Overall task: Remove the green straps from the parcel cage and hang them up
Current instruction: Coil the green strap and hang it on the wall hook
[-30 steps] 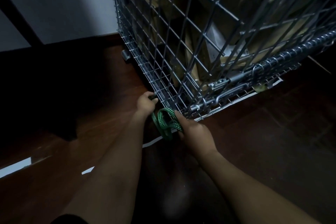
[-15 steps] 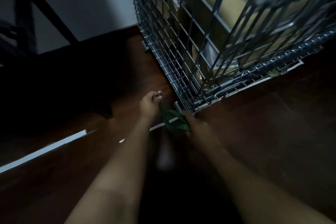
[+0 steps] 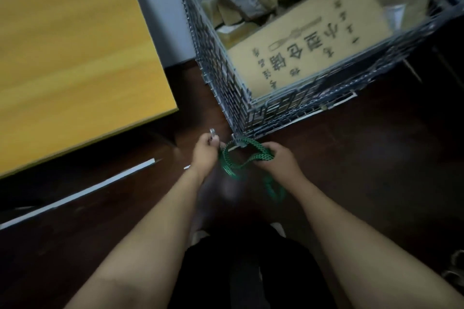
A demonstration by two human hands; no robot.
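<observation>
Looking down from the head camera, the green woven elastic strap with dark flecks (image 3: 253,144) lies between the two hands, low at the near bottom corner of the grey wire-mesh parcel cage (image 3: 218,78). The left hand (image 3: 204,152) is curled round one end of it, with a small silver metal hook (image 3: 213,131) poking out above the knuckles. The right hand (image 3: 278,160) is closed round the gathered middle, and a slack loop hangs below it toward the dark brown floor (image 3: 376,170). So the strap runs roughly left to right from fist to fist, arching past the cage corner on its way. Blur keeps me from telling whether it is caught on the wire there or only passes in front. Both hands look about equally near that corner. To my eye the strap wants drawing back toward the person, away from the cage, before any hanging. A large printed cardboard box (image 3: 308,50) sits inside the cage, and a yellow wooden tabletop (image 3: 75,57) stands off to the left.
</observation>
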